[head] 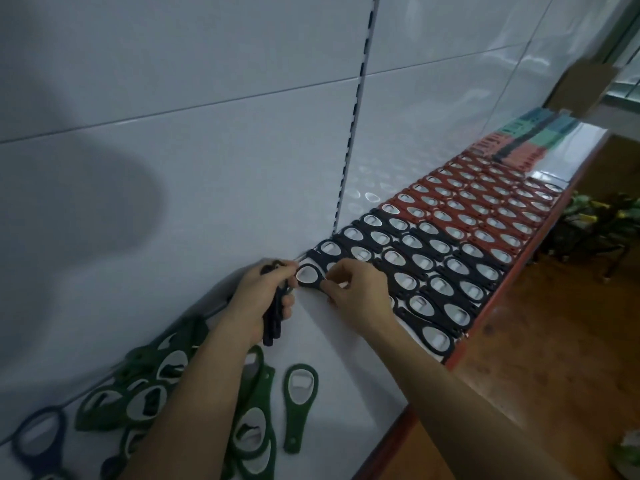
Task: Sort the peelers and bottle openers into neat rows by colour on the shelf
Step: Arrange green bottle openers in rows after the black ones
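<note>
Most of the view was filled by the white panelled back wall (156, 140) of the shelving, split by a slotted metal upright (354, 133) running from twelve o'clock down to the centre. Below it the glossy white shelf board (332, 344) ran from seven o'clock away to two o'clock, edged by a red-brown front strip (491, 299). Brown wooden flooring (540, 358) lay beyond at four o'clock.

Dozens of black plastic bottle openers with oval metal inserts (436, 271) lay in tight rows at about three o'clock. Touching their far side were matching rows of red plastic bottle openers (485, 209), toward two o'clock. A loose, overlapping heap of green plastic bottle openers (145, 389) sat at seven to eight o'clock. One dark blue plastic bottle opener (38, 434) lay at the eight o'clock edge, and a single green bottle opener (300, 407) lay apart at six o'clock. Past the red rows, at one to two o'clock, were blurred teal, red and black peelers (530, 140), then a brown cardboard box (581, 88).

Near centre, the left hand (258, 299) had its fingers curled around a bundle of black bottle openers (272, 323). At its three o'clock, the right hand (358, 289) pinched the handle of one black bottle opener (309, 277). Its head sat between the two hands, at the near end of the black rows. Whether it touched the shelf could not be told.
</note>
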